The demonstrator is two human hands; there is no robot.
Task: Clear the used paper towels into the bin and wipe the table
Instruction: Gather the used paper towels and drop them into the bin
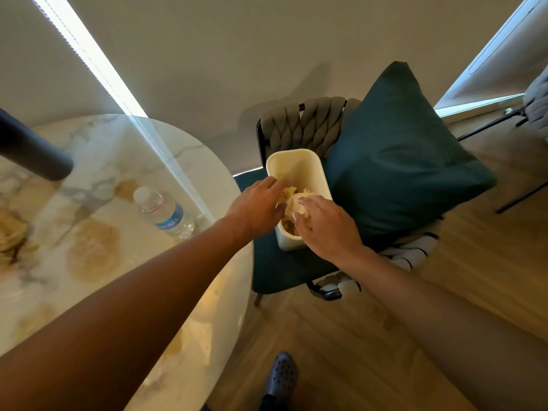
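A cream rectangular bin (296,161) stands on the seat of a chair beside the table. Crumpled used paper towels (292,200) sit in its mouth. My left hand (258,206) reaches in from the table side, and its fingers and thumb curl round the wad. My right hand (326,223) comes from the near side with curled fingers gripping the same wad from above. The round marble table (124,155) carries brown wet stains (95,250). More used paper towels (9,238) lie blurred at its far left edge.
A plastic water bottle (163,212) lies on the table near its right rim. A dark cylinder (32,149) juts in over the table's left. A teal cushion (400,161) leans on the woven chair back (305,123). My shoe (281,375) stands on the wooden floor.
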